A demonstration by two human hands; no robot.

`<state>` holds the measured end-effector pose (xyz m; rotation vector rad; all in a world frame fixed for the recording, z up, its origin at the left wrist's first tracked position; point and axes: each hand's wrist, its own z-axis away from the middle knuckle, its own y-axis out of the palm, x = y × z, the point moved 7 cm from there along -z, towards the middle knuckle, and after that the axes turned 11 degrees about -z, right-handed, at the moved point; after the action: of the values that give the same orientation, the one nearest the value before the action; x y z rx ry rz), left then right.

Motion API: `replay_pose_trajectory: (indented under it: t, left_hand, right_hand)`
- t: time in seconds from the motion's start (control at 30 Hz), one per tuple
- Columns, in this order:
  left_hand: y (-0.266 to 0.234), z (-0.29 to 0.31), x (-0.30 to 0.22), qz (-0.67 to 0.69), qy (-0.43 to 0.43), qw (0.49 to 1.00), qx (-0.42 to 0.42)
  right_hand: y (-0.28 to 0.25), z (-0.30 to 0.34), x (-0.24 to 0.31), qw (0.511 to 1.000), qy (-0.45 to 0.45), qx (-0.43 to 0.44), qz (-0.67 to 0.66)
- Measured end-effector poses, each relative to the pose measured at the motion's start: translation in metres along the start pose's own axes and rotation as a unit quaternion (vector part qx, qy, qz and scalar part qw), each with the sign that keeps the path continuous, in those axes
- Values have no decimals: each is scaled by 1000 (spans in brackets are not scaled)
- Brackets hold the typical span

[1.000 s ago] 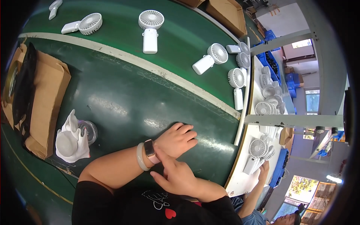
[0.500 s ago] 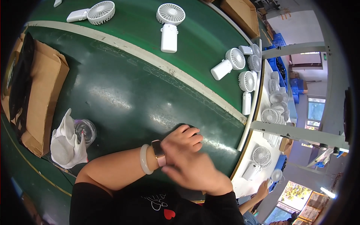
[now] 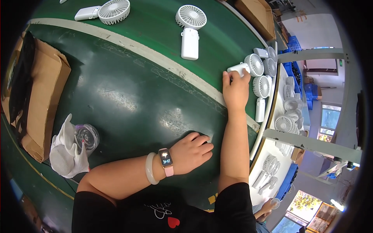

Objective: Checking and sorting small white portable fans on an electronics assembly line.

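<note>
My right hand (image 3: 236,91) reaches to the right side of the green conveyor belt. Its thumb and fingers close round the white handle of a handheld fan (image 3: 255,65), whose round grille points away to the right. On the dark green tabletop (image 3: 116,70), my left hand (image 3: 192,153) rests palm down, fingers a little bent and apart, with nothing plainly held. Its wrist carries a watch (image 3: 166,157) and a pale bangle (image 3: 150,168). Just beyond the gripped fan, another white handheld fan (image 3: 261,87) lies with its handle toward me.
More handheld fans lie on the belt, one upper middle (image 3: 190,39), another upper left (image 3: 114,11). At left stand a cardboard box (image 3: 50,85), a white glove (image 3: 68,151) and a clear plastic cup (image 3: 90,136). Rightward, a white shelf (image 3: 252,196) holds several fans; a co-worker's hand (image 3: 266,207) is beside it.
My right hand has moved from over my left hand up and right to the fan, whose handle has turned. The left hand stays in place. The view has shifted slightly.
</note>
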<state>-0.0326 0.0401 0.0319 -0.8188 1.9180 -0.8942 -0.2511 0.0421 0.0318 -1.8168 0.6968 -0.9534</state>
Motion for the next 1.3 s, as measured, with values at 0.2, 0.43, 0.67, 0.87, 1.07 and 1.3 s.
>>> replay_pose_trajectory:
  t: [0.2,0.43,0.67,0.87,1.07,1.3]
  left_hand:
    - [1,2,1,3,-1,1000,-2]
    - [-1,-5,-3,39,11,999,-4]
    - [-26,-1,39,284,-175,937,-105]
    - [-18,1,50,428,-253,854,-151]
    - [-25,-4,44,340,-199,911,-120]
    - [-18,-5,44,378,-230,889,-118]
  right_hand:
    - [-3,-11,-17,996,36,-57,63]
    - [-30,-3,-67,983,90,-161,-22]
    - [-2,106,1,188,197,66,-960]
    - [-14,152,36,351,152,180,-906]
    - [-4,159,38,366,179,214,-888]
    - [-2,158,37,340,238,204,-887]
